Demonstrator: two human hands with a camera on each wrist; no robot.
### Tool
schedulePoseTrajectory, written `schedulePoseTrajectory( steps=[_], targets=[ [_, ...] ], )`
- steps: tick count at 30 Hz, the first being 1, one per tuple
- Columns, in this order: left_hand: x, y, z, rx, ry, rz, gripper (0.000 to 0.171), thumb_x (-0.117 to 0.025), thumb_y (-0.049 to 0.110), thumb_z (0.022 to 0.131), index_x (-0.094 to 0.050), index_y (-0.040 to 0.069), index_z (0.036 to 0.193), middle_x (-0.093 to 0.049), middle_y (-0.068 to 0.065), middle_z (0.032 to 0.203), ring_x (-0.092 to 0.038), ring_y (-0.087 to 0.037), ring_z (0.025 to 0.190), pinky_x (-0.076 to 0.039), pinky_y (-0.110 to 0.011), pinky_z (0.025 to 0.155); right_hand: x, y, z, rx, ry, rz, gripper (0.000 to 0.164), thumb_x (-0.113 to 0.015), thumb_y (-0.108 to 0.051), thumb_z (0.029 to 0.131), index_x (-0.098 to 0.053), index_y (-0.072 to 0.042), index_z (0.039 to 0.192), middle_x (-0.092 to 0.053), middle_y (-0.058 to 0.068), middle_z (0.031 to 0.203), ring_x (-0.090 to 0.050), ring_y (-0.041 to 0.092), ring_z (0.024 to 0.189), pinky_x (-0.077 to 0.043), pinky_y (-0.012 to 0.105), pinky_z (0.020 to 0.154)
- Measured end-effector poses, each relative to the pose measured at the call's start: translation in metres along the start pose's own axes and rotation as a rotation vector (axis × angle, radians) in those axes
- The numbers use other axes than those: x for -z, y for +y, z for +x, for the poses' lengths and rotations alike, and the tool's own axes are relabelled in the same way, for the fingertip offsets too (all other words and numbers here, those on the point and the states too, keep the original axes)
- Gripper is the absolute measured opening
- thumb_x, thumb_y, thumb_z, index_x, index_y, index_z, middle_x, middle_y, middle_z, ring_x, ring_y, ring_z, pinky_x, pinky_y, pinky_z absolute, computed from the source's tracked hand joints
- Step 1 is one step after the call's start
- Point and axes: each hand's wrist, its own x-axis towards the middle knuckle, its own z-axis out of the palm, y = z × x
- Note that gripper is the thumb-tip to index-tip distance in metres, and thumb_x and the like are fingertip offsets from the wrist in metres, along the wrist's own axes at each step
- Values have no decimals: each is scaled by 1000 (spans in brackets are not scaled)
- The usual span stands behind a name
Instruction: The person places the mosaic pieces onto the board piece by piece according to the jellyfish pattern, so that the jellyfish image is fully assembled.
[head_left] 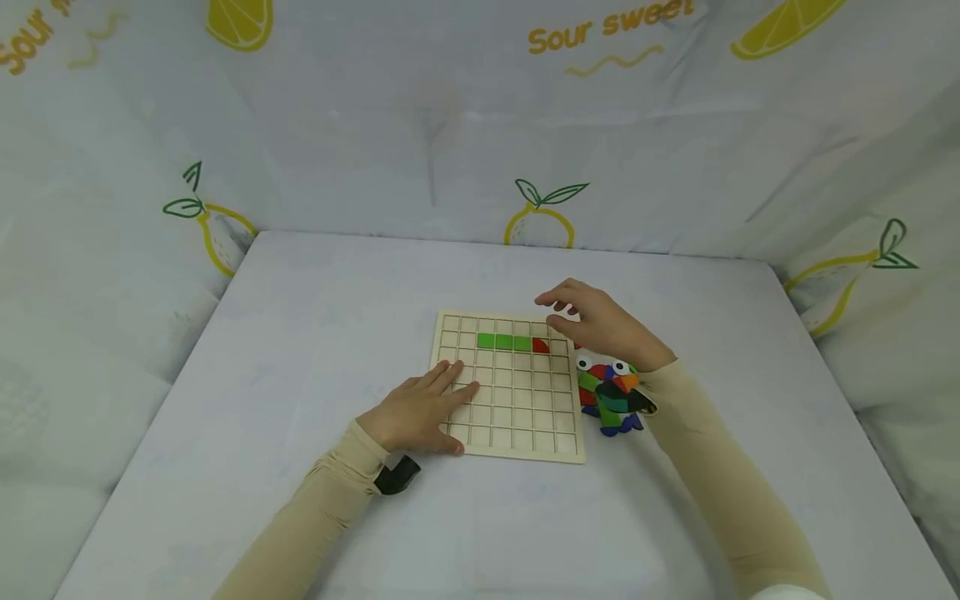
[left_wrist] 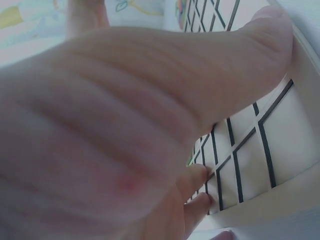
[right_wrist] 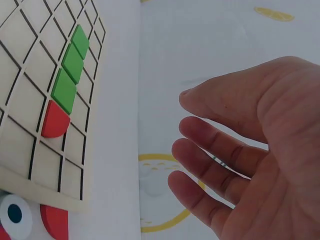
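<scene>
A pale wooden grid board [head_left: 517, 408] lies flat on the table. In one of its upper rows sit several green square tiles [head_left: 504, 342] and, at their right end, a red rounded tile [head_left: 540, 345]. My left hand [head_left: 420, 408] rests spread on the board's left side, its thumb [left_wrist: 270, 35] at the near edge. Over the board's upper right corner hovers my right hand [head_left: 592, 318], fingers loosely bent with nothing between them; the right wrist view shows the same bare fingers [right_wrist: 200, 145].
Right of the board lies a heap of colourful pieces [head_left: 611, 400], some with round eye discs [head_left: 621, 367], partly under the right forearm. The white table [head_left: 337, 283] ends at the back against a hanging cloth printed with lemons [head_left: 540, 227].
</scene>
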Motion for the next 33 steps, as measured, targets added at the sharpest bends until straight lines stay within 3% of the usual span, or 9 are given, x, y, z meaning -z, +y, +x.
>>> schedulePoseTrajectory(
  steps=[8,14,17,25,33],
  targets=[
    [-14,-15,0,-55,60,-66,94,-74,48,89,-23,21,163,-4,-6,173,-3,-26,161,-20,-54,128,10,20,-12,-86,2,-10,36,-59,-12,102,-60,-2,136,-59,17,133,-56,32,119,-51,53,101],
    [-31,-29,-14,-48,151,-291,93,-76,42,89,-23,20,163,-3,-9,173,-1,-32,161,-17,-61,127,10,34,-19,-129,-26,-15,36,-59,-12,101,-60,-1,136,-61,17,135,-56,33,120,-50,54,103],
    [-37,-34,-19,-54,201,-357,91,-76,41,90,-26,20,163,-7,-8,173,-4,-34,160,-16,-63,126,10,42,-20,-168,-43,-35,35,-57,-11,101,-60,-1,135,-61,17,135,-56,34,120,-52,53,102],
    [-45,-39,-22,-111,238,-355,87,-76,35,90,-31,13,160,-10,-8,172,-7,-34,160,-10,-56,130,-4,55,-17,-296,-137,-34,39,-58,-13,97,-59,-7,136,-62,15,131,-56,32,114,-58,42,88],
    [-49,-43,-24,-128,253,-340,86,-75,36,90,-32,11,160,-9,-6,173,-7,-32,160,-8,-54,130,-16,59,-10,-250,-138,-104,39,-62,-7,93,-61,0,132,-65,19,120,-62,27,94,-60,38,80]
  ],
)
